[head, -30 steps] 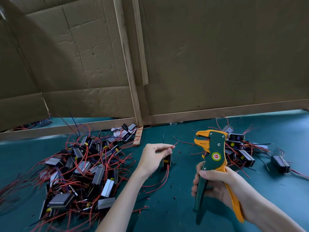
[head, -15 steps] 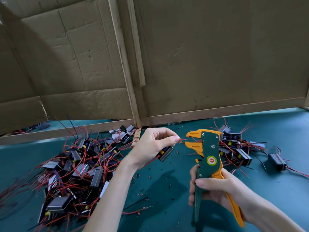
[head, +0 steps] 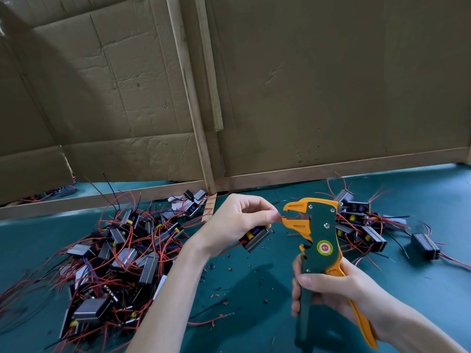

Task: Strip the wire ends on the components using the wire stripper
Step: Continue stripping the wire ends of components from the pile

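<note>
the left hand (head: 237, 220) pinches the red wire (head: 282, 216), its grip pressed together. the part (head: 256, 236) hangs just below. the wire lies sideways and points right into the open mouth of the stripper (head: 318, 233). the right hand (head: 331, 289) wraps the handles, not yet squeezed.

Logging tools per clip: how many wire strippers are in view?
1 stripper, held by the right hand, jaws at the wire the left hand pinches. Others may hide under the left pile or right pile.
</note>
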### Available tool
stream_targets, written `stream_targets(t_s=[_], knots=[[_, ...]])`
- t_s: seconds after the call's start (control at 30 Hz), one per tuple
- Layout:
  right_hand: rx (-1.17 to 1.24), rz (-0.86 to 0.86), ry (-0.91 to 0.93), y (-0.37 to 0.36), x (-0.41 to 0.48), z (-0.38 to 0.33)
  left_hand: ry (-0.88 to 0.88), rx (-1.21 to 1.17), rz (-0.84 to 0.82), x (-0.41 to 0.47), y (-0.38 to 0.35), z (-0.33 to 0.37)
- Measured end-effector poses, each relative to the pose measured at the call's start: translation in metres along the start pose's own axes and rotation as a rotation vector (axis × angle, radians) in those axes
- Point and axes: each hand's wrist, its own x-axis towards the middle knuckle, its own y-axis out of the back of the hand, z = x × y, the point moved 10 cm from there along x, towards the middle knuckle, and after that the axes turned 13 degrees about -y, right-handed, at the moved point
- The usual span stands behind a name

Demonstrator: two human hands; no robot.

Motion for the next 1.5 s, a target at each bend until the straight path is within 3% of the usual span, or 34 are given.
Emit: stream_targets(t_s=[0.2,0.4,0.63,0.8,1.0,1.13,1.23,1.37,1.5], knots=[[-0.025,0.173,-0.033,0.003,-0.008,0.001,-0.001,0.034,-0.03,-0.002,0.003,0.0],[-0.046,0.392,0.074,0.011,-0.011,-0.001,0.051,0.058,-0.049,-0.002,0.001,-0.009],[0.209,0.112,-0.015,0.002,0.002,0.004,0.078,0.063,0.024,-0.002,0.014,-0.021],[0.275,0.198,-0.082,0.021,0.004,0.011,-0.026,0.148,0.172,0.003,0.025,-0.011],[0.352,0.248,-0.27,0.029,0.011,0.038,-0.215,0.596,0.336,0.019,0.022,0.02],[0.381,0.201,-0.334,0.025,0.012,0.044,-0.331,0.468,0.438,0.046,-0.005,0.037],[0.399,0.181,-0.356,0.025,0.012,0.047,-0.301,0.362,0.337,0.072,-0.046,0.035],[0.429,0.188,-0.371,0.027,0.013,0.05,-0.127,0.372,0.007,0.08,-0.092,0.013],[0.426,0.192,-0.362,0.029,0.012,0.049,-0.074,0.639,0.19,0.047,-0.037,0.008]])
